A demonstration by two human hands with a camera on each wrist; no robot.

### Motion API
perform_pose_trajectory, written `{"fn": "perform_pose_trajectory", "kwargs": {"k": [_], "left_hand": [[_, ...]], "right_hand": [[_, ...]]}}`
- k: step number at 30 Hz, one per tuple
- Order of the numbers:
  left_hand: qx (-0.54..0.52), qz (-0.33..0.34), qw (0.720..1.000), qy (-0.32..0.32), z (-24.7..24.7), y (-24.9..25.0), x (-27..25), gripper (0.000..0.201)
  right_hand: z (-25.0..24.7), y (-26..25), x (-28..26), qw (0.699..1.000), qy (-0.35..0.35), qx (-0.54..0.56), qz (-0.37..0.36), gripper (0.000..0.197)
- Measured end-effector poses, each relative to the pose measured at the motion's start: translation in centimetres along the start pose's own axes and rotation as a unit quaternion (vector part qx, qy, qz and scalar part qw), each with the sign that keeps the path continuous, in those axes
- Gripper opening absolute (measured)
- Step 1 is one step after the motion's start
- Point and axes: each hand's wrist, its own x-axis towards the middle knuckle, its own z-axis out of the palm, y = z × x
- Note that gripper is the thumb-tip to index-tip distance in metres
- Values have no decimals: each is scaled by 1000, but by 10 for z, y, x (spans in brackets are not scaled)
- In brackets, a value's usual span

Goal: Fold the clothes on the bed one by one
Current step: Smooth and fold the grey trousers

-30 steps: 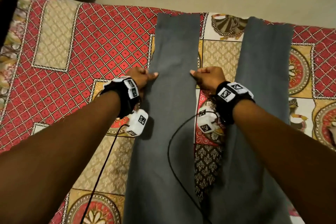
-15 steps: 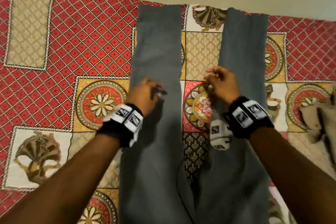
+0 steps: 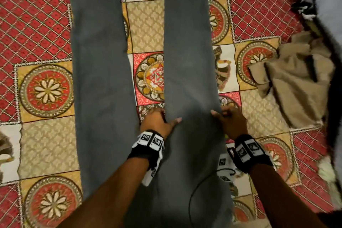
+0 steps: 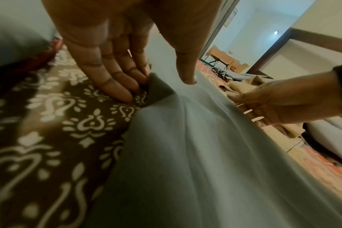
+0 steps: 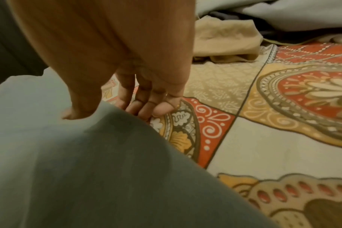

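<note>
Both hands have shifted from the trouser leg at nine o'clock to the one at three o'clock since the earlier frames. Grey woven trousers [image 3: 188,57] lie flat on the bed's patterned red-and-gold quilted cover [image 3: 46,24], legs parted and pointing toward twelve o'clock. The left hand [image 3: 157,123] takes the inner edge of the right-hand leg: its thumb lies on top of the cloth, its fingers [image 4: 123,83] tucked beneath the raised edge, a light pinching grip. The right hand [image 3: 232,124] meets the outer edge likewise, thumb over the cloth and fingers curled just under it.

Step in hand, by judgement: the first garment, with one leg being squared or gathered before it is laid over the other. The next move would call for lifting both edges evenly and carrying the leg toward nine o'clock so the seams align without wrinkling.

A crumpled tan cloth garment [image 3: 296,77] waits at three o'clock, beside a darker heap [image 3: 303,5] at two o'clock.
</note>
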Motion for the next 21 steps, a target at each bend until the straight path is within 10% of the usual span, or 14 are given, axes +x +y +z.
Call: {"fn": "perform_pose_trajectory", "kwargs": {"k": [10,14,21], "left_hand": [[-287,-42,956,31,-13,-30,25,46],[-383,-57,922,-11,-42,18,50,13],[-103,157,982,-35,-84,100,129,28]], "right_hand": [[-4,-15,21,996,-58,74,3,28],[-22,-62,74,983,-33,180,-24,46],[-28,-133,170,970,-121,55,-205,42]]}}
